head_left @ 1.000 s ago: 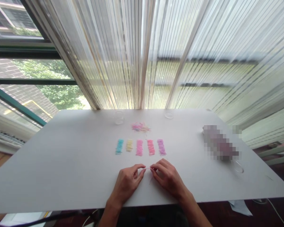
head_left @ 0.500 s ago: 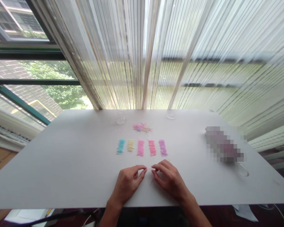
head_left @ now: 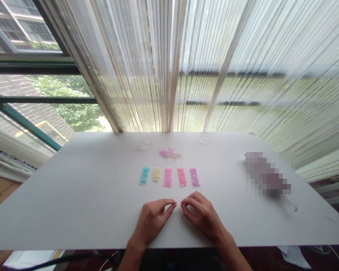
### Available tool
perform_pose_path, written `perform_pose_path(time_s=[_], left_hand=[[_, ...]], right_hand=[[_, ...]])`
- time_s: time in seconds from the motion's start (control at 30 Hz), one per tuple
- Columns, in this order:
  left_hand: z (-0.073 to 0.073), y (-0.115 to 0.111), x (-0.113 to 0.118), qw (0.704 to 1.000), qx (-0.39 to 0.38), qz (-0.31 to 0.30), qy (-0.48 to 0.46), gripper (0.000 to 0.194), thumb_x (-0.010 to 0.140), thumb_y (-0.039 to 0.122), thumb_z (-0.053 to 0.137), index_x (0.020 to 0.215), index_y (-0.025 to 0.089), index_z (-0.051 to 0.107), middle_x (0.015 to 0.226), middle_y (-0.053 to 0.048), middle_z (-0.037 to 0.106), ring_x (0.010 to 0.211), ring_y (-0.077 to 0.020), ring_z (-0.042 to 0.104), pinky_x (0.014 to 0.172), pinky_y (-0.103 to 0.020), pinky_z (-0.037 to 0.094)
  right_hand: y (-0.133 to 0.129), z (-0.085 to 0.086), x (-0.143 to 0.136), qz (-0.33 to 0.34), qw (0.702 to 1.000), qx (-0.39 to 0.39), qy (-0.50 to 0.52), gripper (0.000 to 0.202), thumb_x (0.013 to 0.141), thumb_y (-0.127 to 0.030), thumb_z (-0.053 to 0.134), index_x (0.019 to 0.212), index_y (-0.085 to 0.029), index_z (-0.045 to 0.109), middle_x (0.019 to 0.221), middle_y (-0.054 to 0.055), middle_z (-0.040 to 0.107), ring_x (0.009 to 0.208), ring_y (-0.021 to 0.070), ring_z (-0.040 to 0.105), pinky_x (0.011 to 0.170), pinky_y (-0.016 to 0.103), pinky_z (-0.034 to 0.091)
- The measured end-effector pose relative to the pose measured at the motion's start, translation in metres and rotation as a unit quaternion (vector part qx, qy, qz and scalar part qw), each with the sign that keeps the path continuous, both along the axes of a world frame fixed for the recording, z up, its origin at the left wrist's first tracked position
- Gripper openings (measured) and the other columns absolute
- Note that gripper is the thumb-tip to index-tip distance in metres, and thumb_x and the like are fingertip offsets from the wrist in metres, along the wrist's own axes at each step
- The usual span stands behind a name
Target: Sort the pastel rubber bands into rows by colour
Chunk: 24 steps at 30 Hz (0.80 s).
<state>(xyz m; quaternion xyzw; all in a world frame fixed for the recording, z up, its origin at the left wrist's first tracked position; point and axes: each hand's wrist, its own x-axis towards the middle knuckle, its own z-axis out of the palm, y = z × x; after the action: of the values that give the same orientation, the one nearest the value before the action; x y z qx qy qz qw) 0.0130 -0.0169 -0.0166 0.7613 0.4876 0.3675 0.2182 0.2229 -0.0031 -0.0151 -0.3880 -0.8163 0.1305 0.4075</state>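
My left hand (head_left: 154, 218) rests near the front of the white table (head_left: 81, 210), thumb and forefinger pinched together. Opposite it, my right hand (head_left: 202, 212) is closed in a similar pinch, the two sets of fingertips a small gap apart. Whatever the fingertips hold is too small to make out now. Just beyond the hands lie rows of small thin pieces sorted by colour: a teal row (head_left: 144, 176), a yellow row (head_left: 156, 174), a pink row (head_left: 168, 177), a coral row (head_left: 181, 177) and a purple row (head_left: 194, 177). Their exact kind is unclear.
Behind the rows lies a loose mixed pile (head_left: 169, 153) of similar pieces. A clear round container (head_left: 145, 142) stands back left, and a clear round lid or dish (head_left: 203, 139) back right. A pixelated pouch-like object (head_left: 267, 175) with a loop lies at right. Striped curtains (head_left: 147, 67) hang behind.
A thin pale pink strand showed between the fingertips before; now it is hardly visible. The left fingertips have come slightly nearer the right ones, and the right fingers have closed tighter.
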Motion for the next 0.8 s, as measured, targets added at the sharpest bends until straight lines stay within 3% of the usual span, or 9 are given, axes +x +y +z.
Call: perform_pose_path(time_s=[0.4, 0.6, 0.8], left_hand=[[0.001, 0.001, 0.001, 1.000, -0.015, 0.011, 0.015, 0.021, 0.098, 0.031, 0.060, 0.100, 0.022, 0.079, 0.070, 0.001, 0.073, 0.052, -0.0108, 0.052, 0.057, -0.020, 0.045], [-0.002, 0.002, -0.001, 0.998, -0.015, 0.040, 0.034, 0.024, 0.097, 0.034, 0.059, 0.103, 0.020, 0.079, 0.054, 0.005, 0.056, 0.048, -0.0105, 0.049, 0.053, -0.020, 0.041], [-0.004, 0.001, -0.001, 0.999, -0.023, 0.026, 0.038, 0.024, 0.098, 0.033, 0.058, 0.098, 0.021, 0.079, 0.058, 0.003, 0.061, 0.051, -0.0109, 0.051, 0.055, -0.020, 0.041]], right_hand=[[0.001, -0.001, 0.001, -0.009, 1.000, -0.005, 0.003, 0.012, 0.094, -0.013, 0.060, 0.091, -0.022, 0.067, 0.080, 0.003, 0.066, 0.075, 0.0180, 0.063, 0.068, 0.029, 0.053], [0.006, -0.007, 0.002, -0.096, 0.995, 0.003, 0.009, 0.013, 0.096, -0.015, 0.057, 0.092, -0.022, 0.066, 0.080, 0.003, 0.065, 0.074, 0.0186, 0.062, 0.069, 0.031, 0.054], [0.015, -0.012, -0.001, -0.149, 0.989, -0.011, -0.012, 0.012, 0.097, -0.018, 0.058, 0.096, -0.023, 0.069, 0.083, 0.004, 0.066, 0.076, 0.0197, 0.064, 0.070, 0.032, 0.056]])
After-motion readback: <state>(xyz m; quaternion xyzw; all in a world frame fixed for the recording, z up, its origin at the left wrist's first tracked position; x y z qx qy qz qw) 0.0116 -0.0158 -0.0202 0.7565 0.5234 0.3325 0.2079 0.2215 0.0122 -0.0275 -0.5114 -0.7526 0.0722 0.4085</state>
